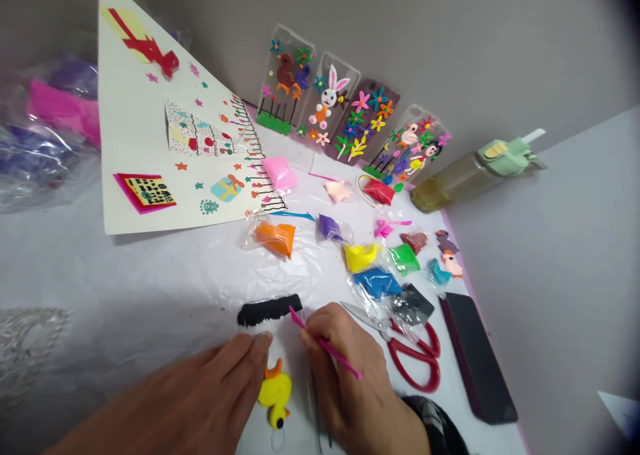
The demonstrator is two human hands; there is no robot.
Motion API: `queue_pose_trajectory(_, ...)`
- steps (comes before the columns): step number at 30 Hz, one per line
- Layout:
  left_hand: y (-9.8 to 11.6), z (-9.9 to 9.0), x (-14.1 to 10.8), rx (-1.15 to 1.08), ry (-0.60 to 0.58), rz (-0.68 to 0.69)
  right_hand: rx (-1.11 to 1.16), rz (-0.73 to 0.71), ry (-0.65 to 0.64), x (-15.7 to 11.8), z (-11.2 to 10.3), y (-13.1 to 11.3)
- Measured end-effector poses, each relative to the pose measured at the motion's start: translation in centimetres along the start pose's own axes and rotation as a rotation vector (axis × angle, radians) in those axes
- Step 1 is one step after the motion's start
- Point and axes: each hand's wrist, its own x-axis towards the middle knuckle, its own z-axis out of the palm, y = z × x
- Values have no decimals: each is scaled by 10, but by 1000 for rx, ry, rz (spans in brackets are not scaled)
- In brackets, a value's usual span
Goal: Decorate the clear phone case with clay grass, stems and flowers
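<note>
My right hand (345, 368) pinches a pink modelling tool (331, 352), its flat tip at the right end of a black clay strip (270, 309). The strip's lower edge is cut into fine fringes. It lies across one end of a clear phone case (300, 401), upside down from my side. My left hand (220, 395) rests on the case with its fingers together, gripping the case's left side, thumb and fingertips just below the strip. A yellow clay duck (275, 391) with orange feet and beak sits on the case between my hands. The case's left edge is hidden.
Red-handled scissors (413, 355) and a black phone (477, 358) lie to the right. Clay packets, including orange (275, 238) and blue (377, 283), spread beyond the strip. Decorated phone cases (320, 98) lean on the wall near a bottle (460, 175). A decorated card (135, 121) stands left.
</note>
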Motion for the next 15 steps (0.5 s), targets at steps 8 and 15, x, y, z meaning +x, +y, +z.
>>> queue_pose_trajectory(8, 0, -2, 0, -40, 9, -12, -36, -49, -17, -4, 10, 4)
queue_pose_trajectory(15, 2, 0, 4, -12, 39, -50, -89, -54, -39, -3, 12, 5)
